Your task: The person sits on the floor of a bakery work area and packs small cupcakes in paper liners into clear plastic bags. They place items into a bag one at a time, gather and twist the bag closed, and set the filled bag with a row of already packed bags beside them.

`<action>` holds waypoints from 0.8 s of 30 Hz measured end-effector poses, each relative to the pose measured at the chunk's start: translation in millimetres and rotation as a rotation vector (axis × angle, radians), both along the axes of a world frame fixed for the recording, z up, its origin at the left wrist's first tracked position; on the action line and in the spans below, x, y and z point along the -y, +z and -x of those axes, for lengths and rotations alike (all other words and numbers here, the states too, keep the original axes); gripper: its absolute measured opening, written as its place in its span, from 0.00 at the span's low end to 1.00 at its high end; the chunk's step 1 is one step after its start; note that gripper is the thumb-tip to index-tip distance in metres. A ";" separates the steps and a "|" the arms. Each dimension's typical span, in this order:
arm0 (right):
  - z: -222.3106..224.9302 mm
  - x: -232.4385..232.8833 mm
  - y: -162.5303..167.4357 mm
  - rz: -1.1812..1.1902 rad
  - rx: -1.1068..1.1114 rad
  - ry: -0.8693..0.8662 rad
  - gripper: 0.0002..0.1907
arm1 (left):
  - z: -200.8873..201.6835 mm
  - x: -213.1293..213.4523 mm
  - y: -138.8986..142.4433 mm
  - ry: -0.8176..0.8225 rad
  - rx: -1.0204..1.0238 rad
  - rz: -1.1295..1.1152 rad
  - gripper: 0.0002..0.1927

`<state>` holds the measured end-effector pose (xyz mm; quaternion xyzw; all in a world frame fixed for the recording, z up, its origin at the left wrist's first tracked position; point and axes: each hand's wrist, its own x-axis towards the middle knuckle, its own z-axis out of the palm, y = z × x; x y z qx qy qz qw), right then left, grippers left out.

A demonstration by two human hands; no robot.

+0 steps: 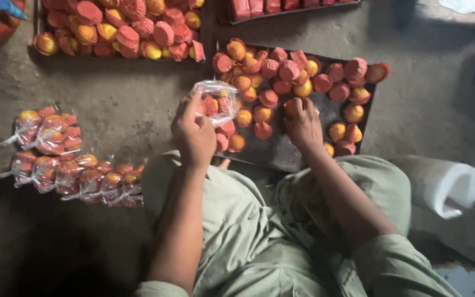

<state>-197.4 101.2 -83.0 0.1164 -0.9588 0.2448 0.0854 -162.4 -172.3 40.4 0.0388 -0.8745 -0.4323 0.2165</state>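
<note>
Head view: left hand [193, 132] pinched shut on a crinkly clear plastic bag [215, 99] with small cakes in pleated red paper cups inside, over the dark metal tray's [281, 154] near edge. Right hand [303, 125] curled down around one yellow cake [291, 107] on that tray — loose cakes [281, 71] scattered there. Filled tied bags [78, 176] on the gritty floor, left.

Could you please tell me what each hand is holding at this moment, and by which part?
The left hand holds a clear plastic bag of small cakes by its side. The right hand grips one cake over the tray.
</note>
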 end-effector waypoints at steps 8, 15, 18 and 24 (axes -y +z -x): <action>30.5 53.9 -15.7 0.387 -0.009 -0.203 0.31 | 8.2 -3.8 -9.2 0.002 0.019 -0.039 0.29; 33.2 69.6 -20.9 0.709 0.308 -0.311 0.33 | 7.9 -9.1 -29.3 -0.152 -0.059 -0.114 0.25; 14.2 41.1 8.8 0.919 0.151 -0.357 0.42 | 2.8 -13.5 -27.3 -0.224 -0.008 -0.166 0.23; -71.2 3.8 113.2 1.047 0.003 -0.001 0.39 | -20.3 -37.6 -1.3 -0.401 0.263 -0.142 0.19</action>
